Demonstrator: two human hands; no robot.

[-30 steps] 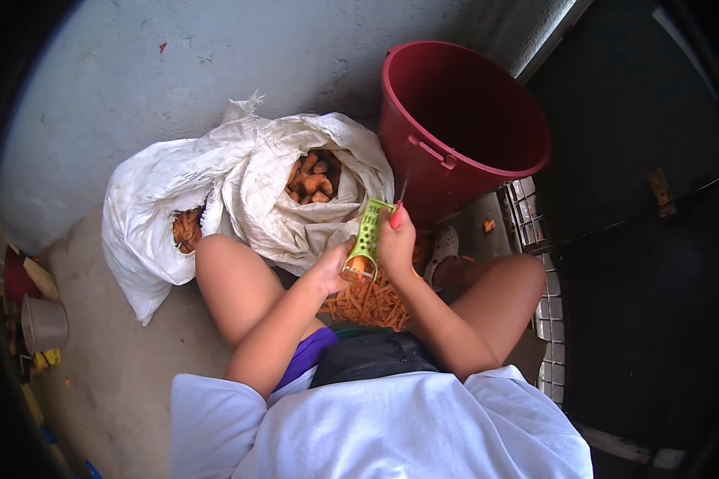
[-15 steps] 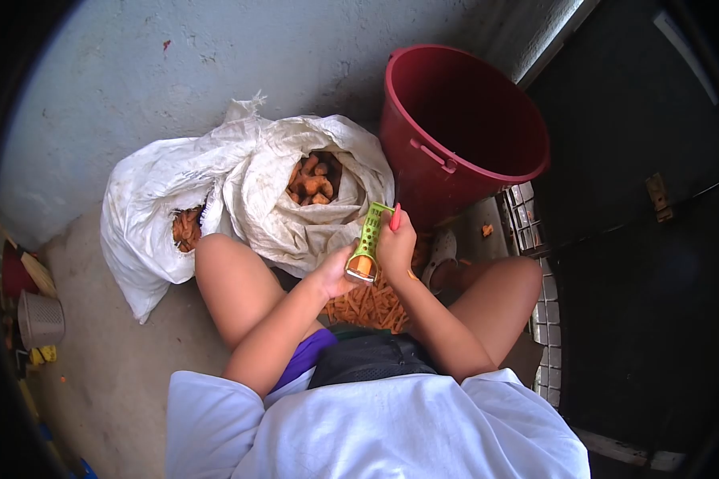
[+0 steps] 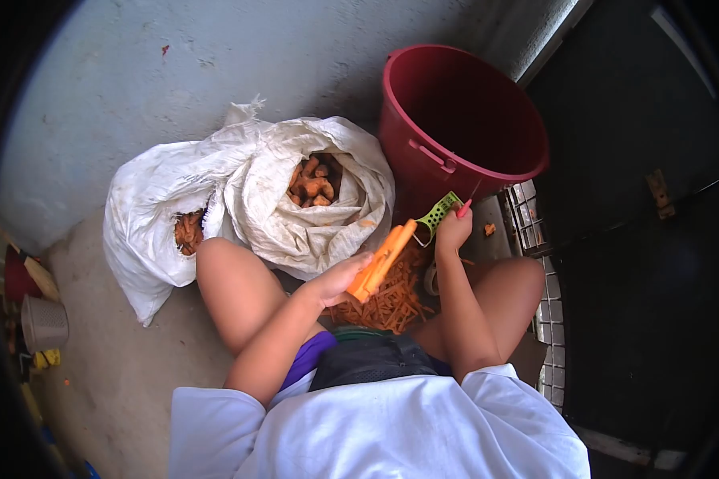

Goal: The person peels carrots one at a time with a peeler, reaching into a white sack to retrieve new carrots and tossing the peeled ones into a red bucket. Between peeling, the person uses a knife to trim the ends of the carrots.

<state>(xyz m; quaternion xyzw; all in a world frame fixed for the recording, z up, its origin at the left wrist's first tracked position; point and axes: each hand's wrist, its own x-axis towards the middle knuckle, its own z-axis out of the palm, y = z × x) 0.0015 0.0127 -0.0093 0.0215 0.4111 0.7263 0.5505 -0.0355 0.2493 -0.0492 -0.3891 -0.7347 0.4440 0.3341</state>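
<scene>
A peeled, bright orange carrot (image 3: 384, 260) that looks forked is gripped at its lower end by my left hand (image 3: 343, 278), its tips slanting up to the right. My right hand (image 3: 454, 231) is closed around a green peeler (image 3: 438, 214) with a holed body, held just right of the carrot's tips. A pink-red handle (image 3: 464, 208) also sticks out of the right fist. Below both hands, between my legs, lies a heap of orange peelings (image 3: 391, 299).
A white sack (image 3: 303, 239) stands ahead with unpeeled carrots (image 3: 313, 182) in its mouth. Left of it, another white sack (image 3: 140, 203) shows orange pieces. A large red bucket (image 3: 411, 152) stands at front right. A grey basket (image 3: 43, 321) sits far left, a black door (image 3: 655, 303) at right.
My hands have moved apart: the right one shifted right with the peeler, away from the carrot. The left hand now tilts the carrot upward, with more of it showing.
</scene>
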